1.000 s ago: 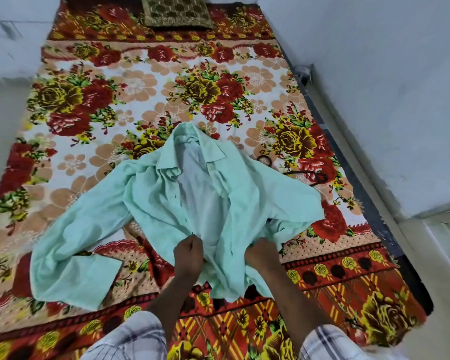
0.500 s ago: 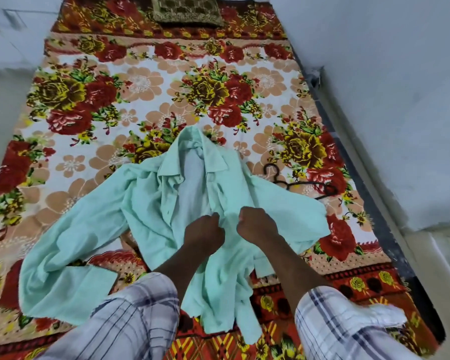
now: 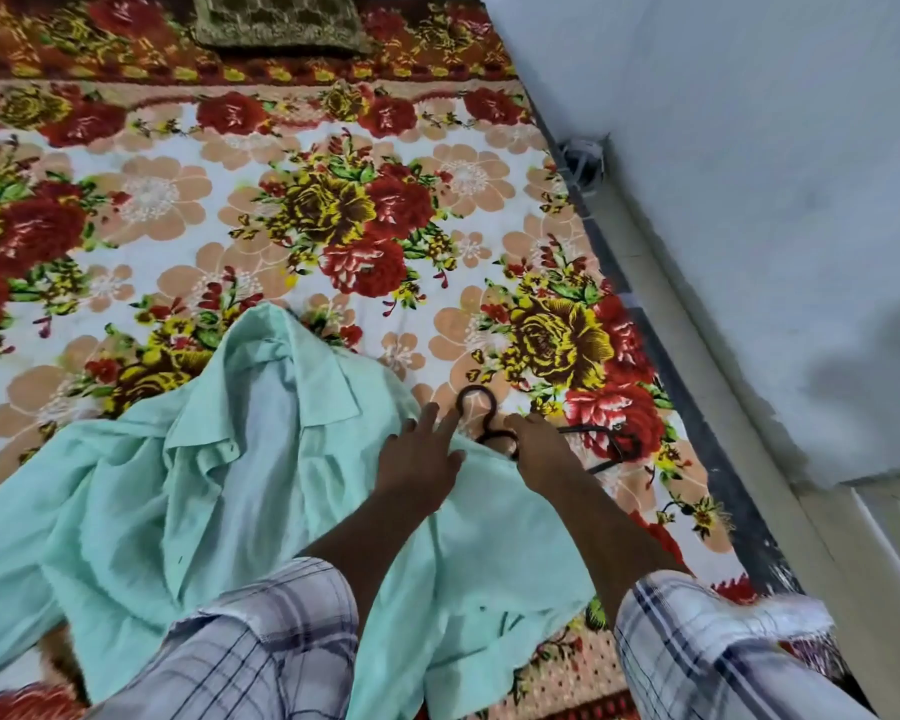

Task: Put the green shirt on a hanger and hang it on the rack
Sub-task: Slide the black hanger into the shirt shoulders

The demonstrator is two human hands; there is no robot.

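The light green shirt (image 3: 261, 491) lies crumpled and open on the floral bedspread (image 3: 188, 200), collar toward the far end. A dark hanger (image 3: 476, 402) lies just right of the shirt, its hook pointing away from me and its frame (image 3: 619, 444) partly hidden under my hand and the shirt edge. My right hand (image 3: 539, 452) is closed around the hanger's neck below the hook. My left hand (image 3: 417, 457) rests flat on the shirt's right shoulder with fingers spread, fingertips next to the hook. No rack is in view.
A brown patterned pillow (image 3: 276, 20) lies at the far end of the bed. A pale wall (image 3: 749, 200) runs along the bed's right side, with a dark bed edge (image 3: 697, 407) below it. My checked sleeves fill the bottom of the view.
Both hands let go of the shirt front and moved forward and right. The left hand opened onto the shirt; the right hand reached the hanger and closed on its neck. The camera leaned closer.
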